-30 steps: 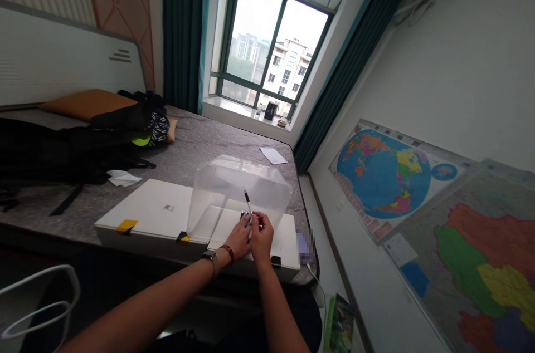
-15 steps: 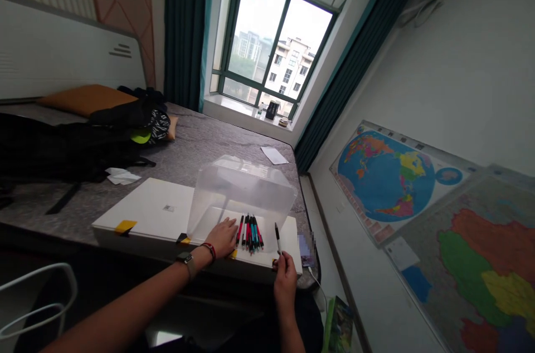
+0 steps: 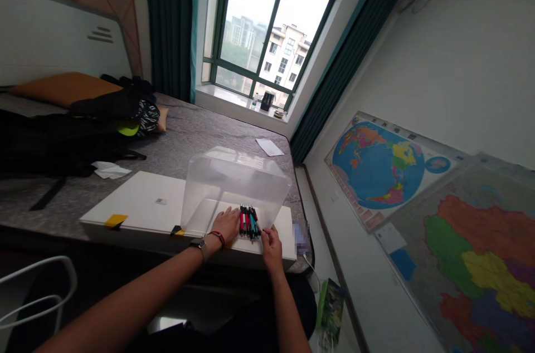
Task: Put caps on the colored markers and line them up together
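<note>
Several pens (image 3: 247, 225), with red, black, white and teal barrels, lie side by side in a bundle, tips toward me. My left hand (image 3: 227, 224) rests open along the bundle's left side, fingers stretched and touching the outer pens. On the other side, my right hand (image 3: 272, 247) pinches the near end of a dark pen (image 3: 256, 218), which leans against the bundle's right edge. Its lower part is hidden by the fingers. Around and behind the pens stands a clear plastic bin (image 3: 238, 175) on its side, its mouth facing me.
White flat boxes (image 3: 137, 197) with yellow-black corner tabs lie under the bin on the grey mattress (image 3: 200, 124). A phone (image 3: 300, 237) with a white cable is at the right. A crumpled tissue (image 3: 109, 170), dark clothes (image 3: 50, 141) and a paper sheet (image 3: 270, 147) lie farther off.
My right hand has moved left and up, bringing its pen from apart on the right to the bundle. The pens are closer together. The camera view has shifted slightly.
</note>
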The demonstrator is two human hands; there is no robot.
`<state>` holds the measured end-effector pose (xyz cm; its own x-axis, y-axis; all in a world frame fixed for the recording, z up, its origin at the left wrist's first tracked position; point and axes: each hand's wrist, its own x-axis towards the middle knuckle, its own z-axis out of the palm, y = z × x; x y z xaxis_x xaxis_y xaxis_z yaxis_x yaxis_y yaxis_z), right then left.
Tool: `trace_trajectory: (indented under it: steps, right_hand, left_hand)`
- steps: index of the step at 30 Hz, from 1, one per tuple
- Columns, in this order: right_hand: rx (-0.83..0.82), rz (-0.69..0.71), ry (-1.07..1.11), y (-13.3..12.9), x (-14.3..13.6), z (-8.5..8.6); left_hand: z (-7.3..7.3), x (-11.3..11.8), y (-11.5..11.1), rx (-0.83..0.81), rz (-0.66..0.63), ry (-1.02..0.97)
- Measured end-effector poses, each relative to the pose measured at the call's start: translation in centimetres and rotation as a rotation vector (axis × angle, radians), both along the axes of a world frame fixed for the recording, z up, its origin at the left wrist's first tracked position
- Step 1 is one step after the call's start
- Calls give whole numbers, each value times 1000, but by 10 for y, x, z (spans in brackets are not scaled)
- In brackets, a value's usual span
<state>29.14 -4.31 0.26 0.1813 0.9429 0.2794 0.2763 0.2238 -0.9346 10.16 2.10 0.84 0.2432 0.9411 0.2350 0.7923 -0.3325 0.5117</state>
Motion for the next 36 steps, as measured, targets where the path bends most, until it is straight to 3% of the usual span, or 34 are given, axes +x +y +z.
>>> trace_trajectory:
  steps: [11, 20, 24, 28, 36]
  right_hand:
    - [-44, 32, -8, -7, -2, 5]
    - [-36, 37, 10, -7, -2, 4]
    - [-40, 59, 6, -6, -1, 2]
    - [-40, 54, 1, -6, -1, 2]
    - [-56, 37, -3, -7, -1, 7]
  left_hand:
    - [0, 8, 6, -38, -82, -15]
    - [5, 24, 4, -163, -110, -373]
    - [1, 25, 6, -90, -137, -458]
    - [0, 24, 9, -47, -44, -509]
    - [-2, 21, 25, -409, 243, -1017]
